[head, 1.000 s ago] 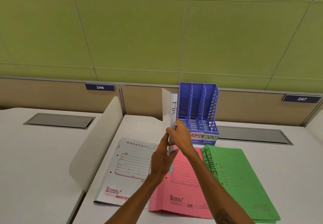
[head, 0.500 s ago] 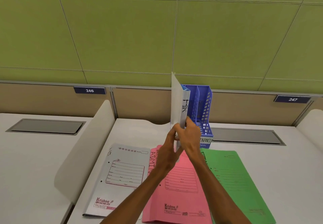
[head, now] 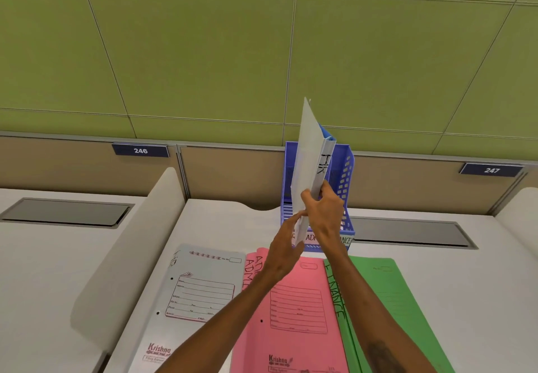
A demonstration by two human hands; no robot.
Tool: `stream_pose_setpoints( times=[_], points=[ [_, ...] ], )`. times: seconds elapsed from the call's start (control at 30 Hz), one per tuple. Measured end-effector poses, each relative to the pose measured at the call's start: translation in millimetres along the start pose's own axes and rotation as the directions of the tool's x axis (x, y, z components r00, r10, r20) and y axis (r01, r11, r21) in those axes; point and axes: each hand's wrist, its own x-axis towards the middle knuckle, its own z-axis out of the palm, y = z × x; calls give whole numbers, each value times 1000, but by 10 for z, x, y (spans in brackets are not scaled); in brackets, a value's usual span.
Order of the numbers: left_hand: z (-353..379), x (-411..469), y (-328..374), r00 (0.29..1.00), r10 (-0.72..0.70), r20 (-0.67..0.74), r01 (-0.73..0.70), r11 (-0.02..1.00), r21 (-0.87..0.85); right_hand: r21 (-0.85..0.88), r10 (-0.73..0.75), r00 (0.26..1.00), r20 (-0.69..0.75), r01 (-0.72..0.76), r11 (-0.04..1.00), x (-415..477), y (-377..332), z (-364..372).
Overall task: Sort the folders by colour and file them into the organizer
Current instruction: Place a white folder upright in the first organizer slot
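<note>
I hold a white folder [head: 310, 166] marked HR upright in front of the blue slotted organizer [head: 346, 186] at the back of the desk. My right hand [head: 324, 212] grips its lower spine edge. My left hand [head: 286, 244] touches the folder's bottom corner with its fingertips. On the desk lie another white folder [head: 198, 291] at the left, a pink folder [head: 294, 314] marked ADMIN in the middle and a green folder [head: 387, 305] marked FINANCE at the right. Labels on the organizer's front are partly hidden by my hands.
A white curved divider [head: 131, 244] stands along the desk's left side. Grey cable hatches [head: 407, 231] lie behind the folders at the right and on the neighbouring desk at the left. A beige and green partition wall [head: 233, 174] closes the back.
The white folder has risen, tilted rightward and moved across in front of the organizer. Both hands followed it up and to the right; the camera view tipped closer to the desk.
</note>
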Motion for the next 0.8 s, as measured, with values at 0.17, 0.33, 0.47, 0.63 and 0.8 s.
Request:
stream_pose_setpoints(
  times=[0.17,0.33,0.47,0.63,0.8],
  points=[
    [-110,192,-127,996,-72,43,69,996,64,28,2,1000,30,-3,1000,240,117,176],
    [-214,352,-234,989,-120,88,112,990,89,19,21,999,40,-22,1000,384,249,350],
    [-229,466,-249,983,-130,128,120,989,80,15,61,998,30,-61,998,402,353,490],
    [-206,593,-277,980,-137,143,131,990,48,-4,98,995,17,-98,995,413,451,630],
    [-191,691,-340,974,-156,165,152,988,39,-60,90,996,15,-89,994,435,518,749]
  ],
)
